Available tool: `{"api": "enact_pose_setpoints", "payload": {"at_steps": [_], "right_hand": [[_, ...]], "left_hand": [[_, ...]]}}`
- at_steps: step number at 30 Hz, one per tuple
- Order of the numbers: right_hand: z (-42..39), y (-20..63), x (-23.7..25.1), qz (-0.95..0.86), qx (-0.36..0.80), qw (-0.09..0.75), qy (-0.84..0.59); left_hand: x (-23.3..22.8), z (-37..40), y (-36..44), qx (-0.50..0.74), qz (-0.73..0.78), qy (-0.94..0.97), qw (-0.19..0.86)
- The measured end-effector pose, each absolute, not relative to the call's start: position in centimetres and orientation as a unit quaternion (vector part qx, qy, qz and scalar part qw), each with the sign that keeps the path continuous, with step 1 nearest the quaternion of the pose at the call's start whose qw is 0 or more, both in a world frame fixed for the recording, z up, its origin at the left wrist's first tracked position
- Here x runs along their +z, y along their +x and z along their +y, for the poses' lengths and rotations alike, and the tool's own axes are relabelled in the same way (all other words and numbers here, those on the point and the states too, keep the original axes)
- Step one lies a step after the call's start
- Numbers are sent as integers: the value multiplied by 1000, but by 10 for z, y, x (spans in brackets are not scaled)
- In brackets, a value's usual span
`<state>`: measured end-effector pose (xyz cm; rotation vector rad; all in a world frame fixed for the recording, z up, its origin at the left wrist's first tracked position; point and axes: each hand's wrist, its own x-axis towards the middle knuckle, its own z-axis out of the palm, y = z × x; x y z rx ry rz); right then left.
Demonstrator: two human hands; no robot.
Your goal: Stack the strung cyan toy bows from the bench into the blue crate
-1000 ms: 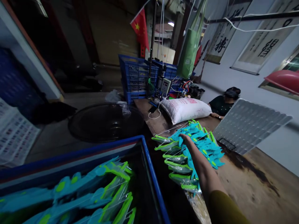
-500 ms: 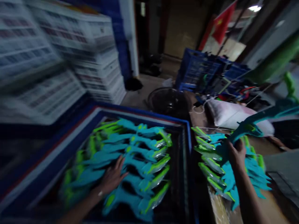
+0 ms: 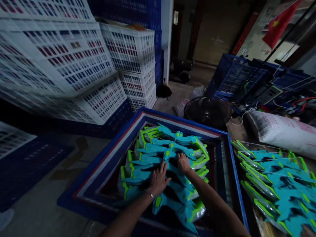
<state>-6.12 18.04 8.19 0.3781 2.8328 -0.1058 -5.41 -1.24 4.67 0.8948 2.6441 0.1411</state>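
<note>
Several teal toy bows with lime-green edges (image 3: 143, 177) lie in overlapping rows inside a blue bin (image 3: 234, 177) lined with striped cloth. My left hand (image 3: 158, 180) rests on the middle of the rows, fingers spread. Just to its right and slightly farther off, my right hand (image 3: 184, 163) has its fingers curled over a toy bow (image 3: 170, 152) near the far end; the fingertips are partly hidden. A second pile of toy bows (image 3: 283, 177), with thin strings across it, lies right of the bin.
White slatted crates (image 3: 130, 49) are stacked at the left. Beyond the bin stand a dark round fan (image 3: 207, 112) and blue crates (image 3: 229, 75). A white sack (image 3: 283, 131) lies behind the right pile. A red flag (image 3: 280, 26) hangs at upper right.
My right hand has moved left from above the right pile into the bin, bringing the toy bow down onto the rows. My left hand still lies on the bows. The view has turned left.
</note>
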Motion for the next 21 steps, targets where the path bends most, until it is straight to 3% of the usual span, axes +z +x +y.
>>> {"api": "enact_pose_setpoints", "payload": {"at_steps": [9,14,21], "right_hand": [[173,-66,52,977,-16,169,130],[175,-68,51,977,-28,172,121],[163,-66,66,968,-91,175,156]], "left_hand": [[63,-18,-63,52,920,336,196],[73,-3,-106,108,935,315,124],[46,15,-119,60,933,328,132]]}}
